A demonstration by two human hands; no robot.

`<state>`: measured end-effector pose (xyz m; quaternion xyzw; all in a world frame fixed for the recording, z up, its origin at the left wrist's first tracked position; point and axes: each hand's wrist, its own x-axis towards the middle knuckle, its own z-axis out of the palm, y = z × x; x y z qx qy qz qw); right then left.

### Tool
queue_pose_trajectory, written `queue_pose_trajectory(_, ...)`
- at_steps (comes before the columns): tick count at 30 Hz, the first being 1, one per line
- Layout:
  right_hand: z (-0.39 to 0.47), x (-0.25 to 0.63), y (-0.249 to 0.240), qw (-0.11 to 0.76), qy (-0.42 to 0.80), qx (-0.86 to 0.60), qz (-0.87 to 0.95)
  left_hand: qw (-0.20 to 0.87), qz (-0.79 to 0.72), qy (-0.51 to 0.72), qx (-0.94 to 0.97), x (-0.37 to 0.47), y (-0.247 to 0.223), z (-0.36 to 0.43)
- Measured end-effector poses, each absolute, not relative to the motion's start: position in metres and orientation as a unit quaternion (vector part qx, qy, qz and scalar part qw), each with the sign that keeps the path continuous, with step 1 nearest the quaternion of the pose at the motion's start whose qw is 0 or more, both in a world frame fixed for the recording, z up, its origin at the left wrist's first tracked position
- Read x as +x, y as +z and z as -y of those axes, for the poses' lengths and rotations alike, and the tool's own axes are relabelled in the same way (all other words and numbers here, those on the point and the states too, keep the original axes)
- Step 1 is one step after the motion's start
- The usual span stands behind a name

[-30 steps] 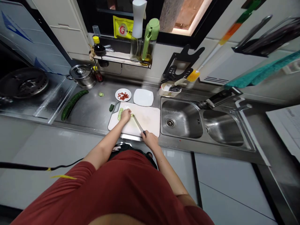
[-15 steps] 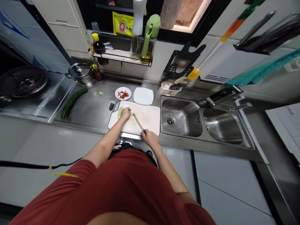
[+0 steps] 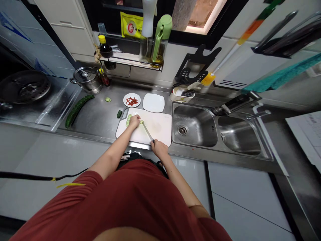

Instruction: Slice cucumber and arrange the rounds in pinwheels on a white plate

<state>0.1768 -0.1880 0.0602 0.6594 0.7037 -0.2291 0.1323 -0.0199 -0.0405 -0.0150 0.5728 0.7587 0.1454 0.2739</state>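
My right hand [image 3: 159, 148] is wrapped round the handle of a kitchen knife [image 3: 148, 132], whose blade slants up and left over the white cutting board [image 3: 160, 129]. At the blade's tip lies a pale green cucumber slice [image 3: 141, 122]. Just left of it, my left hand [image 3: 134, 122] rests on the board with its fingers curled together; what they hold, if anything, is hidden. A row of cucumber slices [image 3: 128, 119] lies along the board's left side, beside that hand. Past the board's left edge sits a short cucumber piece [image 3: 119, 114].
Behind the board stand a plate of chopped red pieces [image 3: 131, 104] and a white square plate [image 3: 153, 102]. A whole cucumber [image 3: 77, 110] and a few slices [image 3: 108, 99] lie left, near a lidded steel pot [image 3: 86, 79]. The double sink [image 3: 195, 139] adjoins on the right.
My right hand has shifted very slightly with the knife. My left hand and the slices stay practically where they were.
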Motion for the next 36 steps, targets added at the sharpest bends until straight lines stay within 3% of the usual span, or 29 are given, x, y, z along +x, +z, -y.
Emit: queue_pose_trajectory(36, 0.166, 0.171, 0.067, 0.153, -0.252, 0.644, -0.706, 0.288, -0.758, 0.148, 0.566, -0.021, -0.017, 0.036)
